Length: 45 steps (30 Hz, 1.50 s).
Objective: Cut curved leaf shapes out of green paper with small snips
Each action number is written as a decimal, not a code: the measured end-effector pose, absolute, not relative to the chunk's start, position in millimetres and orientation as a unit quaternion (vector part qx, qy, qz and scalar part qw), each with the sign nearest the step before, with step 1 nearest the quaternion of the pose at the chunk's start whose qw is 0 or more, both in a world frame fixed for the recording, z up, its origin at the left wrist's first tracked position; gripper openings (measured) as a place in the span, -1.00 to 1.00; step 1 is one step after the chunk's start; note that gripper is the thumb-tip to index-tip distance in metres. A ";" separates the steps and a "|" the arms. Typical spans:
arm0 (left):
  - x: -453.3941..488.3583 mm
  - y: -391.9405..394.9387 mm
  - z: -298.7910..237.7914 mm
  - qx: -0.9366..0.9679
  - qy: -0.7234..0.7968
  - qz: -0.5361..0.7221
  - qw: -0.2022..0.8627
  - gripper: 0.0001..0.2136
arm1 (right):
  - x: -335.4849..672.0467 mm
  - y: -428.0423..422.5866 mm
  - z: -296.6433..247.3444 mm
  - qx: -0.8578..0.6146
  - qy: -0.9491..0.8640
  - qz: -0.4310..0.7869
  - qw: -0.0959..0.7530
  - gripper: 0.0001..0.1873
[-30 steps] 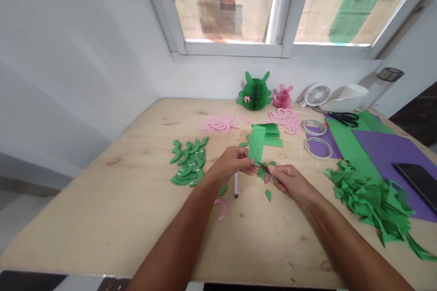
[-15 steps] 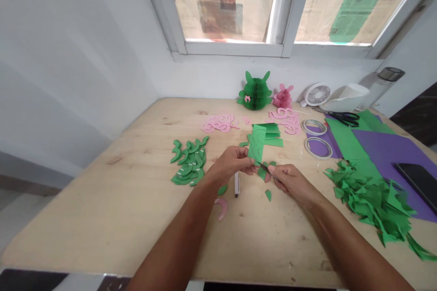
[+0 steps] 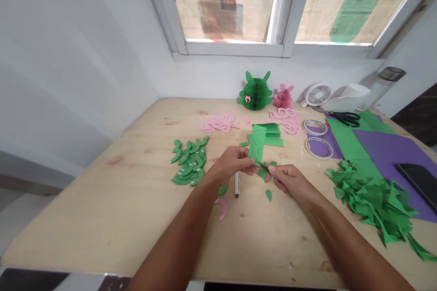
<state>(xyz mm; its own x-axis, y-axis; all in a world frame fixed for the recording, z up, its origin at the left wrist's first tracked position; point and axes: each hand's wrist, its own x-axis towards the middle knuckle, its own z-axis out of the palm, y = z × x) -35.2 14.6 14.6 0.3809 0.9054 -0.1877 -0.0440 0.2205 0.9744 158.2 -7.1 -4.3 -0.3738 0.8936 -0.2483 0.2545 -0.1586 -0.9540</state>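
My left hand (image 3: 232, 162) pinches a folded stack of green paper (image 3: 256, 144) at its lower left. My right hand (image 3: 288, 178) is shut on a small dark-bladed pair of scissors (image 3: 264, 167), whose blades meet the stack's lower edge. Most of the scissors is hidden by my fingers. A green paper offcut (image 3: 268, 195) lies on the wooden table (image 3: 102, 218) below my right hand, and a pink paper crescent (image 3: 222, 209) lies below my left wrist. A white marker (image 3: 236, 185) lies between my hands.
Green paper crescents (image 3: 187, 163) lie left of my hands, pink cut-outs (image 3: 218, 123) beyond them. Further back stand a green honeycomb paper ornament (image 3: 255, 93) and a small fan (image 3: 317, 94). At right are tape rolls (image 3: 316, 127), black-handled scissors (image 3: 346, 119), purple card (image 3: 382, 145) and heaped green scraps (image 3: 372, 204).
The view has shifted slightly. My hands, the green paper stack and the small scissors stay almost in the same place.
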 end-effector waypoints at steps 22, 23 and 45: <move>-34.9 13.4 17.2 0.507 0.427 0.361 0.655 -0.86 | 158.4 -7.8 -6.7 -0.497 -0.602 0.558 0.281 -0.50; -35.0 13.5 16.9 0.506 0.429 0.361 0.656 -0.86 | 158.3 -7.7 -6.6 -0.497 -0.603 0.557 0.281 -0.50; -35.3 14.5 15.4 0.507 0.428 0.363 0.654 -0.89 | 156.7 -9.3 -2.9 -0.502 -0.594 0.566 0.275 -0.50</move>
<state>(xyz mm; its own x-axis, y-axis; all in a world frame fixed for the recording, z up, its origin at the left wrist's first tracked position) -35.3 14.5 15.4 0.3701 0.9090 -0.1915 -0.0407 0.2218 0.9742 156.7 -9.3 -2.9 -0.3451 0.9072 -0.2404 0.2840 -0.1432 -0.9481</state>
